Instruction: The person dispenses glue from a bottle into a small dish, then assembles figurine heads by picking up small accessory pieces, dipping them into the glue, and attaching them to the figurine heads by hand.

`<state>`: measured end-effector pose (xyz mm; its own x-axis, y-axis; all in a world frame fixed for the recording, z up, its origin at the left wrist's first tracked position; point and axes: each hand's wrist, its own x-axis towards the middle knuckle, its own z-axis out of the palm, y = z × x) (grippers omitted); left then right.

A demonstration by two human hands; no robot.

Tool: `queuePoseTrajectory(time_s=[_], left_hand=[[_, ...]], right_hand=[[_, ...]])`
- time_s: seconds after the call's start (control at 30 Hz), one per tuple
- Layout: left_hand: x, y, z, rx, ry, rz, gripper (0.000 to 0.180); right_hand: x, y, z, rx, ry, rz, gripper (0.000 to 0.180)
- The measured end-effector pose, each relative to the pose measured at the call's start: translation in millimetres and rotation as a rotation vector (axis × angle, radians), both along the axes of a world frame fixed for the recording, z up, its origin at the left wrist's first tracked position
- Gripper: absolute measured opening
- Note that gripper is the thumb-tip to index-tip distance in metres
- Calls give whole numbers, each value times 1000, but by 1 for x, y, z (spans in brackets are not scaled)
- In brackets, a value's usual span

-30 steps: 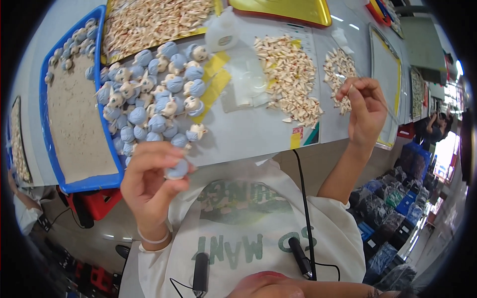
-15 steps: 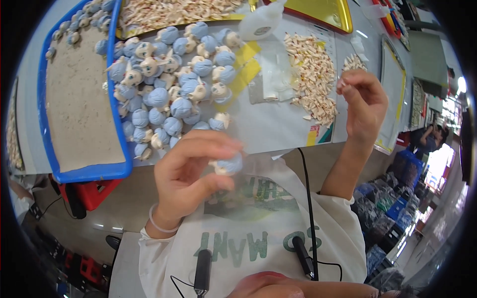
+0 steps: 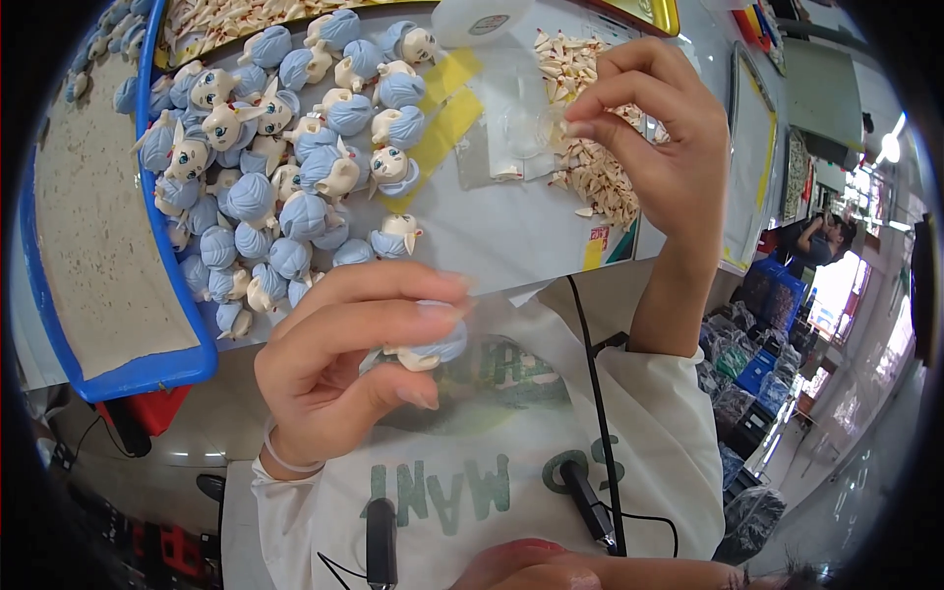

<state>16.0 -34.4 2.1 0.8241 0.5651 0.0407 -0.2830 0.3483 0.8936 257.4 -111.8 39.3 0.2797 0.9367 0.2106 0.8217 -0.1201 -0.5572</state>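
My left hand (image 3: 349, 344) is closed round a small doll head (image 3: 438, 344) with pale blue hair, held between thumb and fingers in front of the table edge. My right hand (image 3: 654, 128) is raised, thumb and fingertips pinched together beside a clear plastic sheet (image 3: 521, 118); whatever is between them is too small or hidden to name. Beneath it lies a heap of small cream, pointed pieces with reddish tips (image 3: 600, 182). Left of these, many similar blue-haired doll heads (image 3: 305, 216) lie crowded on the grey tabletop.
A blue-rimmed tray (image 3: 187, 364) with a sandy bed stands at the left, with several doll heads at its far end. Yellow tape strips (image 3: 447, 128) cross the table near a white plastic bottle (image 3: 482, 20). A black cable (image 3: 590, 364) hangs before me.
My right hand has moved left, from the right side of the small-piece heap toward the plastic sheet. My left hand still holds the doll head, now turned somewhat. The whole view has shifted.
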Motion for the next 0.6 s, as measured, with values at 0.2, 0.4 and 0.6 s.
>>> queuePoseTrajectory(time_s=[0.2, 0.4, 0.6], left_hand=[[4, -6, 1, -92, -4, -20, 34], [8, -3, -6, 196, -11, -38, 38], [14, -10, 1, -202, -62, -57, 39]], right_hand=[[-8, 7, 0, 0, -33, 2, 18], [-5, -2, 3, -10, -67, 15, 17], [-12, -4, -9, 106, 79, -75, 16]])
